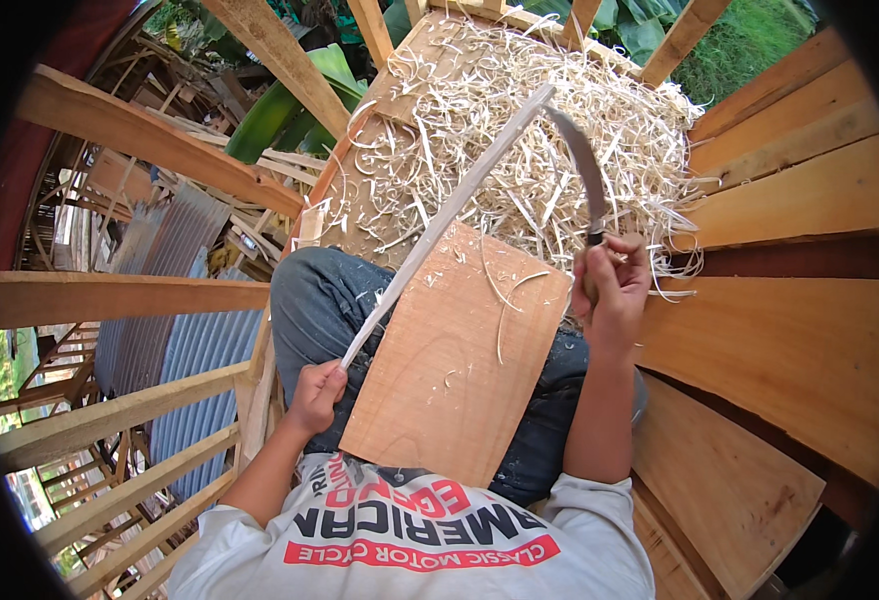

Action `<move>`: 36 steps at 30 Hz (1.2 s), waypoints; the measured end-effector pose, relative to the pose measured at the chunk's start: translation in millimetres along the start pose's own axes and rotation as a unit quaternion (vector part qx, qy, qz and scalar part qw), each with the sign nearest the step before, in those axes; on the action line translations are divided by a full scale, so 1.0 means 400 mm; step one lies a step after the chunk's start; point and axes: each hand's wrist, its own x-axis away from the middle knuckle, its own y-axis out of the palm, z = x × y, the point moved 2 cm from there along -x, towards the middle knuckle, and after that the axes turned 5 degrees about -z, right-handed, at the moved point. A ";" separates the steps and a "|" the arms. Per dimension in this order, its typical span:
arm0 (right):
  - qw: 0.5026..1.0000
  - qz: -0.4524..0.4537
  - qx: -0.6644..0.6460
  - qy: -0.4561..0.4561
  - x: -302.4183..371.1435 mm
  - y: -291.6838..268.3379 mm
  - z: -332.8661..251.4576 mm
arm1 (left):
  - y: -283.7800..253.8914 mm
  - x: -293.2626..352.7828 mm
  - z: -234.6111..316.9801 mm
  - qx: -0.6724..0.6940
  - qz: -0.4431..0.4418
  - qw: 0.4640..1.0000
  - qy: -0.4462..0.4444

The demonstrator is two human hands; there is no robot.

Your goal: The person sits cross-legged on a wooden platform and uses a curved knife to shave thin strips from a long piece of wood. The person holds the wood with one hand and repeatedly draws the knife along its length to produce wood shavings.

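Observation:
My left hand [317, 397] is closed round the near end of a long, pale wooden strip [428, 240], which slants up and away to the right. In my right hand [612, 285] is the handle of a sickle [582, 165] with a dark curved blade. The blade's tip is close to the strip's far end; whether they touch I cannot tell. Across my lap lies a flat wooden board [455, 365] with a few thin curls of wood on it. The strip passes over the board's left edge.
A big heap of wood shavings [550, 150] covers the floor ahead. Wooden rails [125, 292] close off the left side, with corrugated metal sheets [195, 380] beyond. Plank walling [780, 335] stands close on the right, and a loose board [725, 480] lies at the lower right.

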 end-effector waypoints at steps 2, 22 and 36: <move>0.997 -0.056 -0.004 0.044 0.015 0.041 0.008 | 0.002 -0.002 0.003 0.003 0.003 1.000 0.009; 0.978 -0.147 0.145 0.029 0.040 0.083 0.064 | -0.004 -0.007 0.016 -0.018 -0.018 0.999 0.022; 0.993 0.049 0.090 -0.054 -0.006 0.017 0.028 | -0.017 -0.011 0.008 0.024 -0.041 0.999 0.005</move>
